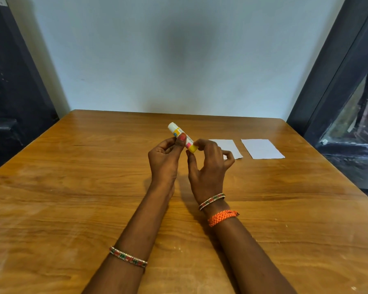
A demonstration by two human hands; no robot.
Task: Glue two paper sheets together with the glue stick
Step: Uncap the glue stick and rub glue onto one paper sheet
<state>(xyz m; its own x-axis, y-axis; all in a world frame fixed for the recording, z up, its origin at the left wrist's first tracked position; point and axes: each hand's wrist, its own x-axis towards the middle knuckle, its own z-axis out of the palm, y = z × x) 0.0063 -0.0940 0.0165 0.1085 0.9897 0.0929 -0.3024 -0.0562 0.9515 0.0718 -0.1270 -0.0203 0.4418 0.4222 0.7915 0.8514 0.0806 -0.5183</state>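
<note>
A wooden table stands against a pale blue wall, with dark frames at both sides. Above the table's middle, both hands hold a glue stick tilted, its white cap end up and to the left, its yellow base down and to the right. The left hand pinches the barrel between thumb and fingertips, the thumb with its red nail lying across the label. The right hand nips the yellow base between thumb and forefinger, its other fingers curled loosely and apart. The label shows yellow and pink bands, a small blue mark and a line of tiny print, too small to read. Just beyond the right hand lie two white paper sheets side by side, flat on the table: the left sheet, partly hidden by the fingers, and the right sheet, a narrow gap between them. Beaded bangles circle both wrists, and an orange thread band sits on the right one
</note>
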